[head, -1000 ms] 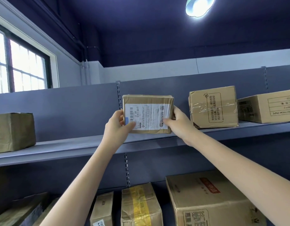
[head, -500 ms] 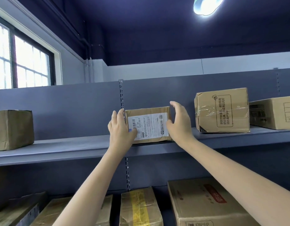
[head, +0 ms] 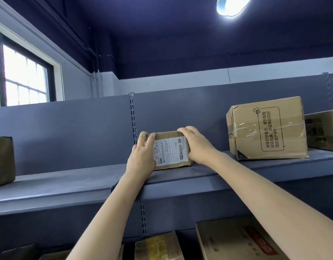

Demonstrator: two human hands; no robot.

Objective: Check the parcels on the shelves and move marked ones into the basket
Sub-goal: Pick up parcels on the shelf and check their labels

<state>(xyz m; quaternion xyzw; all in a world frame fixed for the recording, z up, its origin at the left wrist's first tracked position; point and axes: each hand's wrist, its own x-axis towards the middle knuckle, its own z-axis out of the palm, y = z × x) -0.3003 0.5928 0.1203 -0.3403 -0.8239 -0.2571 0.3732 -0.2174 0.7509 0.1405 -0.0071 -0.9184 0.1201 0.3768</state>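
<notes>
A small brown parcel [head: 171,151] with a white shipping label on its front sits on the upper grey shelf [head: 68,182]. My left hand [head: 142,158] holds its left side, fingers up over the top corner. My right hand [head: 195,145] grips its right side, fingers curled over the top edge. No mark beyond the label shows on the parcel. The basket is not in view.
On the same shelf a taped cardboard box [head: 267,128] with printed text stands to the right, another box [head: 323,132] beyond it, and a darker box [head: 2,160] at the far left. Below, several parcels [head: 158,248] and a large box [head: 237,241] fill the lower shelf.
The parcel, held up off the shelf a second ago, has come down and back onto the shelf. Both hands stay on its sides.
</notes>
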